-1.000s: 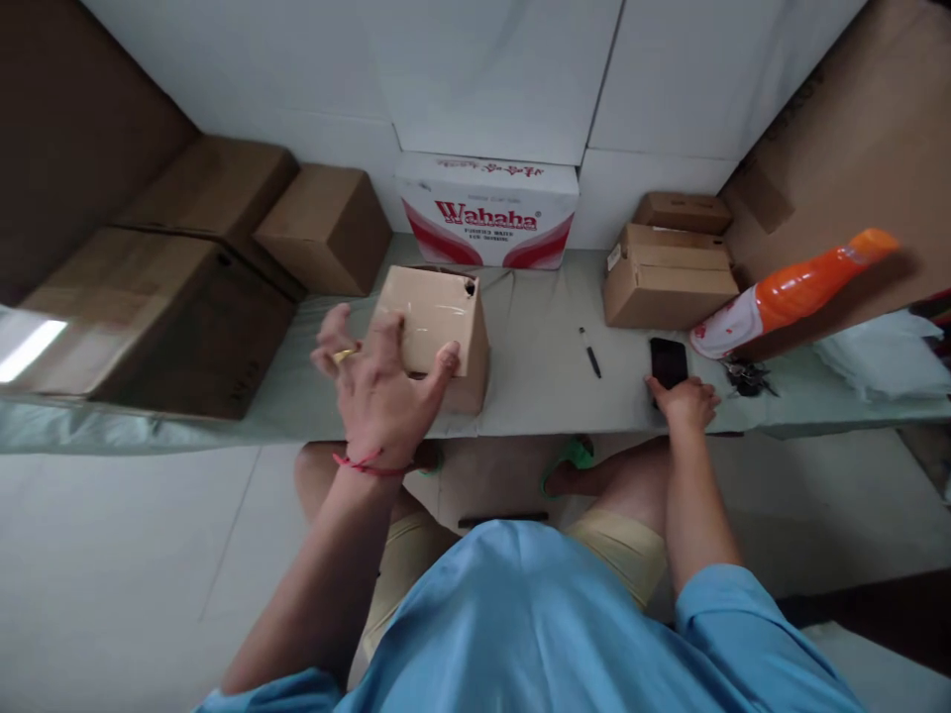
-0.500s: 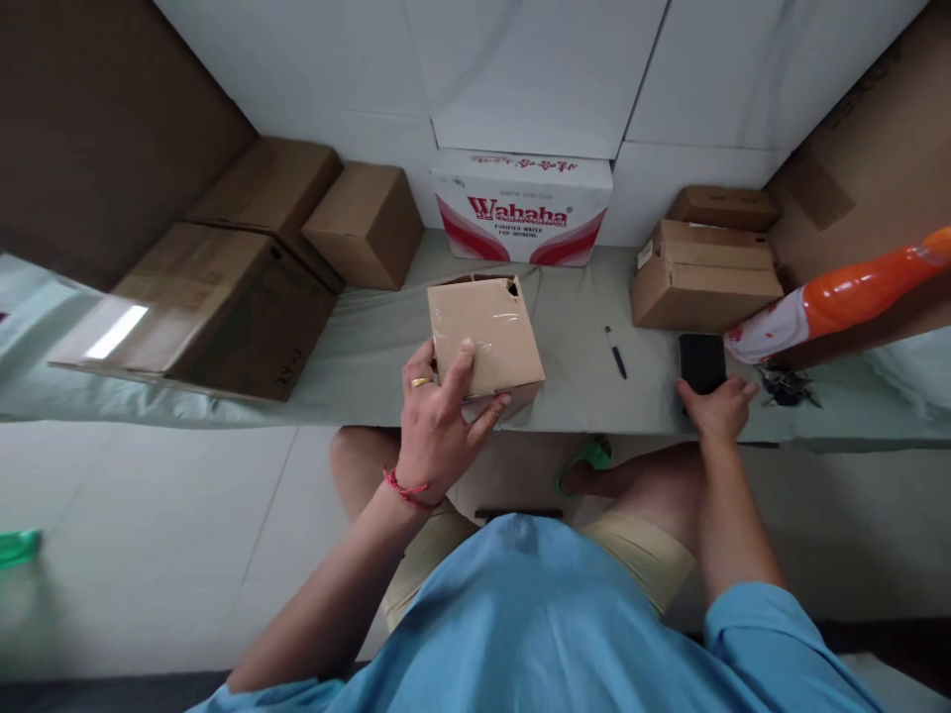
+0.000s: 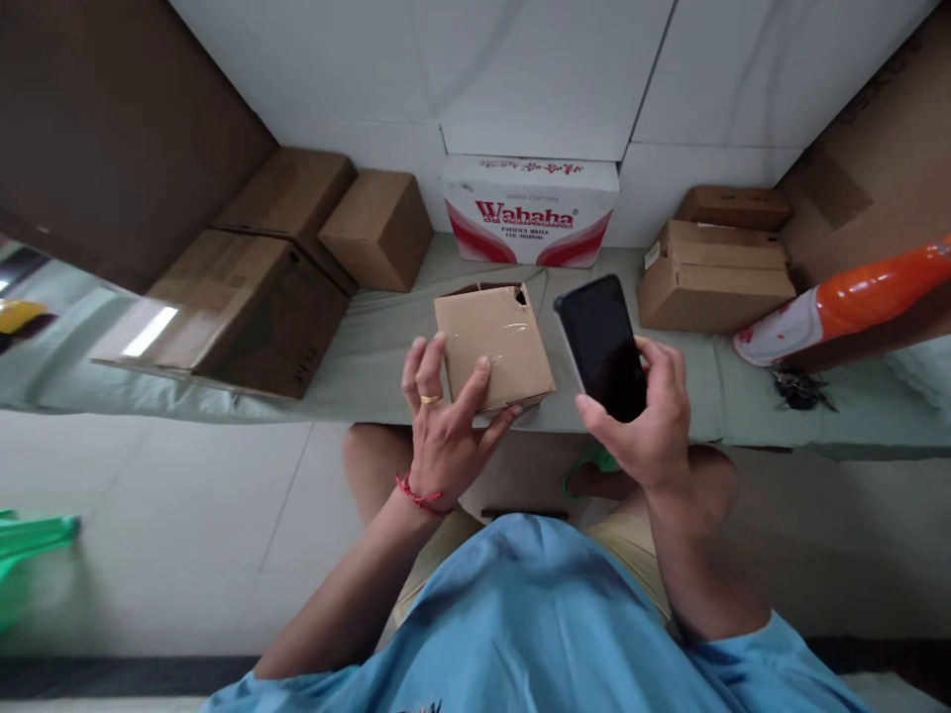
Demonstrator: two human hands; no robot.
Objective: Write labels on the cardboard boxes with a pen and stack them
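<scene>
A small cardboard box (image 3: 496, 332) with a torn hole at its far right corner sits on the cloth near the front edge. My left hand (image 3: 453, 426) grips its near left part, with the index finger on top and the thumb along the front edge. My right hand (image 3: 654, 421) is closed round a black smartphone (image 3: 603, 347), lifted and tilted just right of the box. The phone's dark screen faces up toward me. The pen on the cloth is hidden from view now.
A white-and-red water carton (image 3: 531, 213) stands at the back wall. Brown boxes (image 3: 245, 302) are at left, and more boxes (image 3: 713, 277) at right. An orange-and-white bottle-shaped object (image 3: 854, 297) leans at far right, beside some keys (image 3: 802, 389). Pale green cloth (image 3: 386, 366) covers the surface.
My right hand has picked the smartphone up off the cloth and carried it left, close to the box. My left hand stays at the box, its outer fingers now spread more.
</scene>
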